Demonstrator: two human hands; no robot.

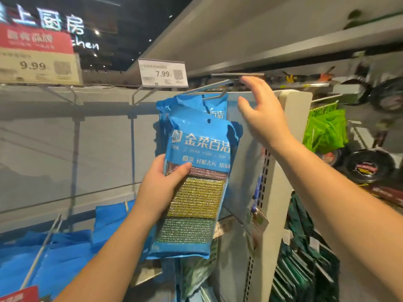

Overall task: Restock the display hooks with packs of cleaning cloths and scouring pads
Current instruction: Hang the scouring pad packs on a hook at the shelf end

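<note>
Left hand [160, 188] grips scouring-pad pack [196, 182]; right hand [261, 112] open beside it.

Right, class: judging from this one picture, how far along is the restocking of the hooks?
Done: several blue packs already hang on the hook under the 7.99 tag. In hand: the left hand grips a scouring pad pack, not yet on the hook; the right hand reaches open beside the hook. Left: the hook under the 9.99 tag shows no packs.

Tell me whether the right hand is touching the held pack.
Apart. The head view shows grey panel between the right hand and the pack that the left hand grips.
</note>
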